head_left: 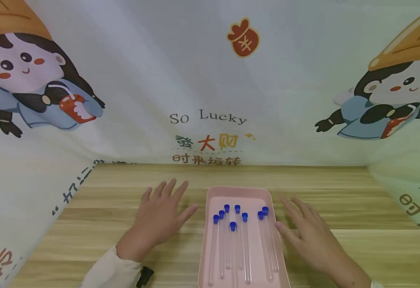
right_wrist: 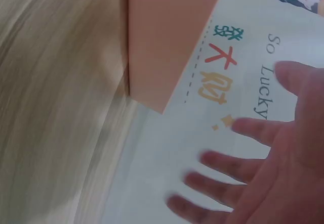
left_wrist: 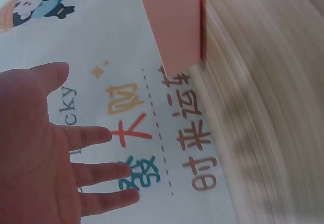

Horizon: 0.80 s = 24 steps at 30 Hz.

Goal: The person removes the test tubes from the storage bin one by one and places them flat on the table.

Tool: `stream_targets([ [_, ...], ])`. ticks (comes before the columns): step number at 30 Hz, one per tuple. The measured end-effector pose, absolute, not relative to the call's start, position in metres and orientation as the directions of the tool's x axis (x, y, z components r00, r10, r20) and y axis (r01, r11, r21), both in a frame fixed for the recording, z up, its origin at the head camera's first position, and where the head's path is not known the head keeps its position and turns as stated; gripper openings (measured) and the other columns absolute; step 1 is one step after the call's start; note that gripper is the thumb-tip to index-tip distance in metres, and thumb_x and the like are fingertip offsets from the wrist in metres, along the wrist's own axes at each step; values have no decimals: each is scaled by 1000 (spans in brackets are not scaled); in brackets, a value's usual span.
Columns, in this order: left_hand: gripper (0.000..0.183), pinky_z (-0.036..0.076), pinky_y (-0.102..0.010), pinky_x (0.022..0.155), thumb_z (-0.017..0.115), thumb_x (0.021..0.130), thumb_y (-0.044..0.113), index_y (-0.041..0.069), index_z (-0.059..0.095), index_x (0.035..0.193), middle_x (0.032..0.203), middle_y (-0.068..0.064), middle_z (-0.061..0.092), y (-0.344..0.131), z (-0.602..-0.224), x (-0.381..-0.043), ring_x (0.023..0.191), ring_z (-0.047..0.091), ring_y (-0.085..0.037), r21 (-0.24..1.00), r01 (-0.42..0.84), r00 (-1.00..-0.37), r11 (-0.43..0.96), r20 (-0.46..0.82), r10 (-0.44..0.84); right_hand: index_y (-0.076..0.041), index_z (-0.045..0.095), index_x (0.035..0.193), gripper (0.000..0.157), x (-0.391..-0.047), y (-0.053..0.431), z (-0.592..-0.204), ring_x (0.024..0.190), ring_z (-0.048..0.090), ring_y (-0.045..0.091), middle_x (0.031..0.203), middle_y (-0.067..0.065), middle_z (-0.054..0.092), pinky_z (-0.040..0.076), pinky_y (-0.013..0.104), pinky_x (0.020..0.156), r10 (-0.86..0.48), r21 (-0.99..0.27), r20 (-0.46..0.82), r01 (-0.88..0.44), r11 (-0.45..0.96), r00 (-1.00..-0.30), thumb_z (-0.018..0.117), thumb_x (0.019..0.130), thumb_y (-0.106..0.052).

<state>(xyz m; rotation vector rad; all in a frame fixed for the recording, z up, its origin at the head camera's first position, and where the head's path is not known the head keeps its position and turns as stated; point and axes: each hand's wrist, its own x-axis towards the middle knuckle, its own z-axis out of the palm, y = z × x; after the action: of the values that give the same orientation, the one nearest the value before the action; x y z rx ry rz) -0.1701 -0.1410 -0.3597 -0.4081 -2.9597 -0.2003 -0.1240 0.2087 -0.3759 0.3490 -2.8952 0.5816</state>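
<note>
A pink tray (head_left: 228, 193) lies on the wooden table, holding several clear test tubes (head_left: 246, 252) with blue caps (head_left: 233, 226). Most of the tubes sit in the left and middle part of the tray, and two lie together along its right side. My left hand (head_left: 161, 218) is left of the tray, fingers spread, holding nothing. On the other side, my right hand (head_left: 309, 236) has its fingers extended close to the tray's right rim; whether it touches the rim I cannot tell. Both wrist views show the tray's outer wall (left_wrist: 174, 27) and empty palms.
The wooden tabletop (head_left: 354, 208) runs back to a white printed cloth (head_left: 152, 72), which hangs at the rear and both sides. A dark object (head_left: 145, 276) shows at the left cuff.
</note>
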Motion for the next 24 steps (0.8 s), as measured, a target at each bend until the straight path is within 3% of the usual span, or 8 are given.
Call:
stream_targets([
  [4, 70, 41, -63, 103, 40, 98, 66, 22, 40, 153, 144, -15, 55, -127, -359, -166, 128, 56, -40, 126, 297, -949, 946, 150, 278, -11, 50, 142, 53, -127, 211, -376, 105, 66, 30, 119, 14, 65, 55, 48, 83, -184, -550, 118, -218, 806, -976, 59, 99, -40],
  [8, 60, 53, -55, 86, 56, 96, 56, 19, 52, 142, 124, -11, 69, -113, -359, -164, 108, 69, -34, 149, 314, -945, 937, 142, 294, -8, 56, 122, 33, -131, 214, -380, 75, 61, 13, 92, 5, 63, 51, 28, 61, -195, -740, 32, -154, 655, -980, 65, 97, -28],
  [12, 46, 54, -44, 66, 66, 92, 50, 17, 63, 125, 100, -4, 75, -100, -361, -165, 83, 70, -23, 172, 341, -938, 924, 132, 321, -3, 49, 111, 27, -136, 220, -385, 59, 59, 15, 80, 8, 58, 53, 30, 53, -241, -850, -14, -116, 515, -970, 65, 96, -21],
  [16, 36, 44, -33, 54, 68, 90, 48, 15, 68, 107, 76, 3, 67, -88, -367, -168, 60, 55, -12, 173, 381, -924, 908, 95, 370, 0, 41, 108, 29, -140, 226, -393, 53, 60, 16, 71, 9, 57, 55, 36, 49, -339, -925, -113, -26, 380, -934, 62, 98, -18],
  [24, 29, 37, -32, 54, 68, 91, 43, 15, 61, 86, 65, 5, 54, -77, -373, -170, 57, 49, -12, 207, 397, -916, 894, 37, 399, 0, 36, 107, 33, -146, 227, -408, 54, 61, 15, 68, 6, 57, 56, 40, 49, -422, -947, -203, 68, 313, -884, 62, 98, -20],
])
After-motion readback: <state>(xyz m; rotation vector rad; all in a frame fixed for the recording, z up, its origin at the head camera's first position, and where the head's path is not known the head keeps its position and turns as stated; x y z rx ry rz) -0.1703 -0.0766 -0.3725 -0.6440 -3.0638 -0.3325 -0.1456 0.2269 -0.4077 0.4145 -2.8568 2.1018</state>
